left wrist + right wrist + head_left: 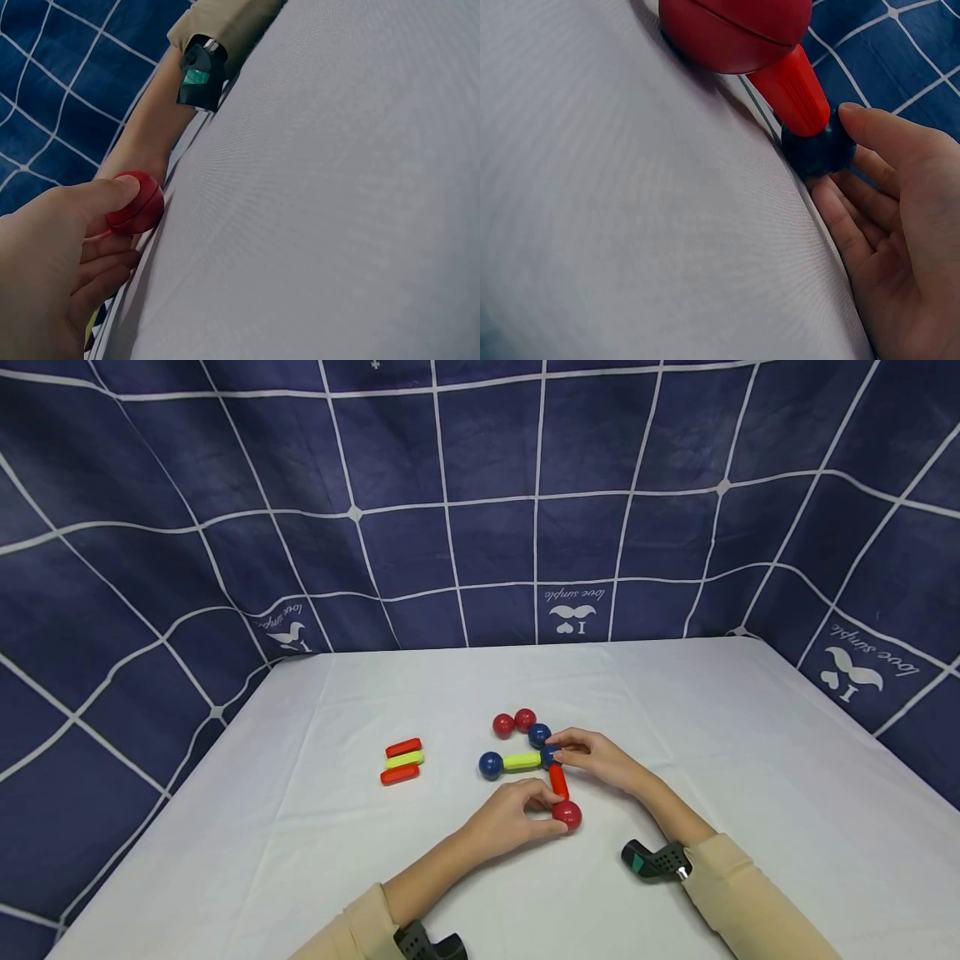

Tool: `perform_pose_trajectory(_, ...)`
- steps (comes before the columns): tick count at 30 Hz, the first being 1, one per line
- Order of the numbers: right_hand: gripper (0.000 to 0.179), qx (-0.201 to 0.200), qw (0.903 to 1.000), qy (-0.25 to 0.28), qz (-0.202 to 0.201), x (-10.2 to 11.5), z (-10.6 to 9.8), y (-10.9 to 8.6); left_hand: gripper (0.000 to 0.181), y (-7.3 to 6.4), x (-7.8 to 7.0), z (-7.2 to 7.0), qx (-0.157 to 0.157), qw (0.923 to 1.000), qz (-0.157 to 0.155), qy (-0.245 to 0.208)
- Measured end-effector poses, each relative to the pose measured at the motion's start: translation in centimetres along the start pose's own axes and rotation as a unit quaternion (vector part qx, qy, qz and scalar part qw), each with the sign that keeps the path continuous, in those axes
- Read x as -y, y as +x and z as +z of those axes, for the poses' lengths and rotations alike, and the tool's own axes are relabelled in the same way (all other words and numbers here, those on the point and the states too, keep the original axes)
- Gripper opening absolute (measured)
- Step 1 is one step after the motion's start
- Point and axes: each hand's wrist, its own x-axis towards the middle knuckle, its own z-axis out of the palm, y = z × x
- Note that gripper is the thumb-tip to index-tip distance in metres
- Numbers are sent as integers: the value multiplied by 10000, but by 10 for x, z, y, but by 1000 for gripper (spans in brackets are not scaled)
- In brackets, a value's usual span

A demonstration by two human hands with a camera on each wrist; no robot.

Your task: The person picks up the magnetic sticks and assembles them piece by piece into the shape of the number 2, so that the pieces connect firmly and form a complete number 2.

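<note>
My left hand pinches a red ball between thumb and fingers. A red rod runs from that ball to a blue ball, which my right hand grips with thumb and fingertips. From the same blue ball a yellow-green rod extends left to another blue ball. In the right wrist view the red rod meets the blue ball under my thumb. The left wrist view shows my thumb pressed on the red ball.
Just behind the joined pieces sit a loose blue ball and two red balls, one beside the other. To the left lie two red rods with a yellow-green rod between them. A blue gridded curtain surrounds the white table.
</note>
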Motion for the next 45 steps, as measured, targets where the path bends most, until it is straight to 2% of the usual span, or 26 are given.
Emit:
perform_pose_trajectory(4,35,-10,10000,-29,-17,0,0,0,25,-1,-2,-2,27,9985,119,530)
perform_pose_trajectory(8,34,5,10000,-12,-35,0,-1,0,33,-2,-2,-4,116,9943,390,986)
perform_pose_trajectory(11,34,15,10000,7,-36,1,-1,0,37,-2,-1,-4,239,9921,552,1098)
perform_pose_trajectory(14,35,25,10000,4,-26,2,-1,0,36,-2,0,-4,326,9907,568,1189)
perform_pose_trajectory(21,35,23,10000,7,9,1,-1,1,25,-1,0,-4,187,9889,485,1393)
perform_pose_trajectory(29,35,33,10000,-26,38,1,0,0,24,-3,-4,-3,-95,9716,706,2255)
perform_pose_trajectory(33,35,27,10000,-44,35,2,0,0,25,-4,-5,-2,-217,9710,671,2285)
perform_pose_trajectory(38,35,6,10000,-73,42,1,0,0,25,-4,-7,-1,-287,9740,570,2173)
perform_pose_trajectory(42,35,8,9999,-99,22,1,0,0,27,-3,-7,-4,-131,9759,472,2126)
perform_pose_trajectory(45,34,-10,9999,-121,-55,1,0,-1,29,-2,-6,-13,25,9799,274,1976)
